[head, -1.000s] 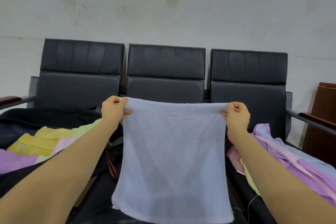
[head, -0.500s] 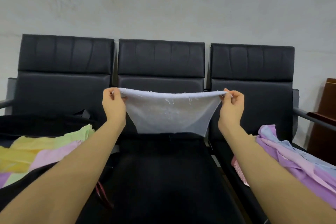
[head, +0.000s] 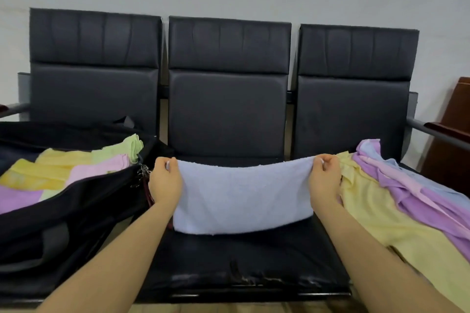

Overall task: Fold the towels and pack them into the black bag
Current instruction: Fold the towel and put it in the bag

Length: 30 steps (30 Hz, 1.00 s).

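Soft, pale-blue terry: the towel (head: 241,201) is laid on the middle seat (head: 244,256), its far corners pinched by the left hand (head: 165,180) and right hand (head: 324,179). Light and limp, it is best gripped at corners. The black bag (head: 76,201) is left.

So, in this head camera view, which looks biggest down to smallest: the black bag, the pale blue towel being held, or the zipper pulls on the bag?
1. black bag, though it sits nearer the camera and runs off the frame
2. pale blue towel
3. zipper pulls
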{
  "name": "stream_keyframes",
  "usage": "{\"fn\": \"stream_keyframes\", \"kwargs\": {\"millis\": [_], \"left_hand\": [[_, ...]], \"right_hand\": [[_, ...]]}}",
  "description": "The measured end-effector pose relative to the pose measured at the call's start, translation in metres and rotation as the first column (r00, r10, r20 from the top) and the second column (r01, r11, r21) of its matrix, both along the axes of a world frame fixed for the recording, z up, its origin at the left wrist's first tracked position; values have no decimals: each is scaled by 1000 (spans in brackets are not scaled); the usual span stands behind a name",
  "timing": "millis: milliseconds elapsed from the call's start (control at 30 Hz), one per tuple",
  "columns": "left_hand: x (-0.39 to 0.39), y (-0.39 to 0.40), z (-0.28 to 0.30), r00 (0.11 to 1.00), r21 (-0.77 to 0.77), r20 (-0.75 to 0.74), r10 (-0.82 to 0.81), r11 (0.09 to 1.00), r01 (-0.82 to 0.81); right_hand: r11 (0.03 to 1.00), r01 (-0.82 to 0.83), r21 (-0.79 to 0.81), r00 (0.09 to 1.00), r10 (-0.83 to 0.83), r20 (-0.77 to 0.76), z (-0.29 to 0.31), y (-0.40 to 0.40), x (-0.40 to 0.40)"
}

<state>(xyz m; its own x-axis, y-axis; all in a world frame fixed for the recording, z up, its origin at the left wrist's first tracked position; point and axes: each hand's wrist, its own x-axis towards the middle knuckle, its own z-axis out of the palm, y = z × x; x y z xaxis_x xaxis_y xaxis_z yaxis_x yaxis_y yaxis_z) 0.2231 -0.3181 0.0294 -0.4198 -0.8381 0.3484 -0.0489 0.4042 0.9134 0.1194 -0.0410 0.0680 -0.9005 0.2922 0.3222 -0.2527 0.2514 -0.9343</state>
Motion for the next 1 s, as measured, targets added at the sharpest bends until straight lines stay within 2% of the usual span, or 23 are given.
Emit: {"fn": "stream_keyframes", "kwargs": {"millis": [200,367,467,533,633,767,900,1000], "left_hand": [[-4,-12,-39,934,-236,338,118,971,-37],[-19,-24,-62,786,-505,558,266,860,67],[-26,-32,-78,697,-552,653,298,817,168],[-31,-35,-87,725,-569,630,278,800,188],[-41,-43,-92,794,-630,518,318,769,103],[-56,-57,-85,827,-701,431,362,711,53],[-71,-64,-84,817,-716,453,357,692,95],[-77,-55,-86,804,-702,509,309,690,179]], "right_hand": [[993,19,118,991,-34,133,-41,-4,-14],[970,-69,231,979,21,203,-66,-11,-35],[924,-143,356,973,65,221,-82,-14,-48],[896,-163,413,974,81,209,-90,-17,-56],[897,-141,418,987,95,129,-94,-25,-69],[902,-107,418,994,93,53,-88,-36,-87],[889,-123,441,991,91,93,-91,-49,-101],[782,-109,613,993,63,97,-102,-59,-101]]}}
